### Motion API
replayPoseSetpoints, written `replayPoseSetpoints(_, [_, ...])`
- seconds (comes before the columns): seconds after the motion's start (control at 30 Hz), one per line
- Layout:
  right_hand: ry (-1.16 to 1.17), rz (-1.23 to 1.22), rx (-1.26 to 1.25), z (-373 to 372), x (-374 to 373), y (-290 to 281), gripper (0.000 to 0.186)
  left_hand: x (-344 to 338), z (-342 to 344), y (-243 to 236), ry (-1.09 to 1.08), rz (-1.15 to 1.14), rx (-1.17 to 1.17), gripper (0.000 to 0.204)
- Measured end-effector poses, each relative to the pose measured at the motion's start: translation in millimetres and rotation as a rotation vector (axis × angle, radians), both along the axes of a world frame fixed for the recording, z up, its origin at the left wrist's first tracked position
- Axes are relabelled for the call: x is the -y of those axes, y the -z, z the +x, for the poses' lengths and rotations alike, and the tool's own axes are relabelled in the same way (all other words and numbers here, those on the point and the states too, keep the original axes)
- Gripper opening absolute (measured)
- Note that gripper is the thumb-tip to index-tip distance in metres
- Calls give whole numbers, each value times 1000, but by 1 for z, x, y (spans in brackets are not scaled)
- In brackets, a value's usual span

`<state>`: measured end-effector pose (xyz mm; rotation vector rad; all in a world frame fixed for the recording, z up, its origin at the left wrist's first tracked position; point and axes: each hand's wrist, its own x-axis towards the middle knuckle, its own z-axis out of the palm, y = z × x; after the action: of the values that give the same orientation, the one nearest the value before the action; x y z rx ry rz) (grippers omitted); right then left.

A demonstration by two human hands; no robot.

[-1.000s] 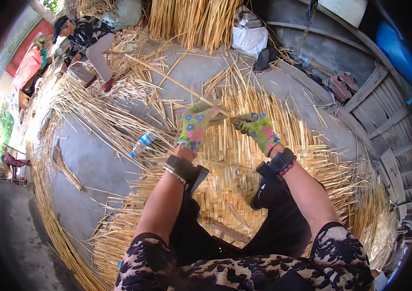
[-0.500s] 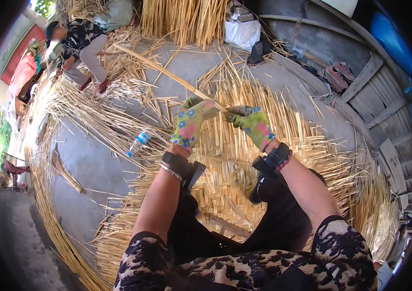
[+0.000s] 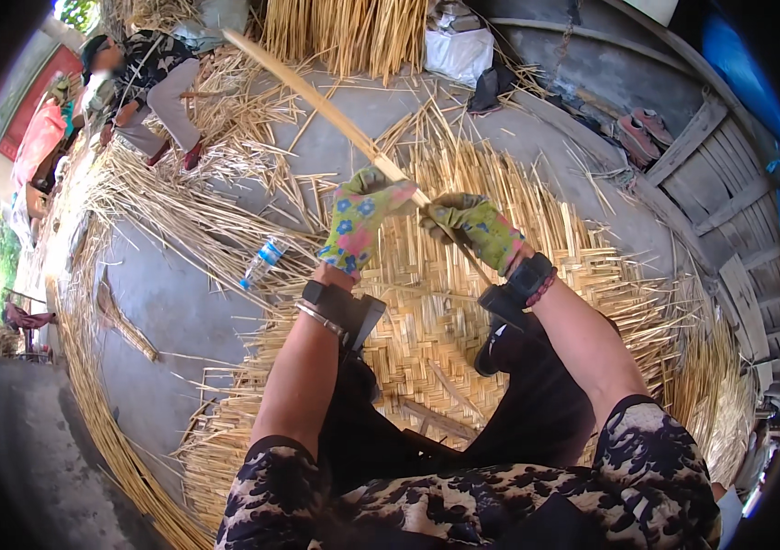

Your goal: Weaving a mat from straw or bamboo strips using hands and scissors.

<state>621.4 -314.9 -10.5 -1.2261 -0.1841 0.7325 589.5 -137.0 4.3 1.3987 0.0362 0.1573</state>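
Both my hands wear green flowered gloves and hold one long, flat reed strip point(image 3: 307, 99) above the woven reed mat point(image 3: 431, 335). My left hand point(image 3: 358, 220) is closed round the strip near its middle. Just beside it, my right hand point(image 3: 474, 227) pinches the strip lower down. The strip slants from the far left toward me, and its near end shows below my right glove. Loose, unwoven reed ends stick out round the mat's edges. My feet and dark trousers are on the mat's near part.
A plastic bottle with a blue label point(image 3: 263, 263) lies left of the mat by scattered reeds point(image 3: 188, 215). Another person point(image 3: 147, 87) sits at the far left. Upright reed bundles point(image 3: 344, 37) and a white sack point(image 3: 459, 55) stand behind. Pink shoes point(image 3: 642, 137) lie near a wooden frame point(image 3: 720, 174).
The strip has shifted slightly toward me and shows its broader face. Its near end now extends below my right hand. The seated person's arms have moved a little.
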Motion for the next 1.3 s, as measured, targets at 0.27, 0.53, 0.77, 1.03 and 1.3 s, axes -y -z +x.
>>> replayPoseSetpoints(0.27, [173, -34, 366, 19, -6, 44, 16, -2, 10, 15, -76, -5, -85, 19])
replayPoseSetpoints(0.53, [-300, -501, 288, 85, 43, 5, 13, 0, 28, 19, -215, -173, -80, 27])
replayPoseSetpoints(0.77, [-321, -557, 230, 134, 84, 62, 15, 38, 71, 59, -128, -247, -175, 35])
replayPoseSetpoints(1.03, [66, -791, 1027, 208, 199, 225, 19, 52, 118, 222, -87, -100, -484, 28])
replayPoseSetpoints(1.3, [535, -117, -209, 135, 145, 364, 18, 12, 115, 390, -46, 831, -412, 37])
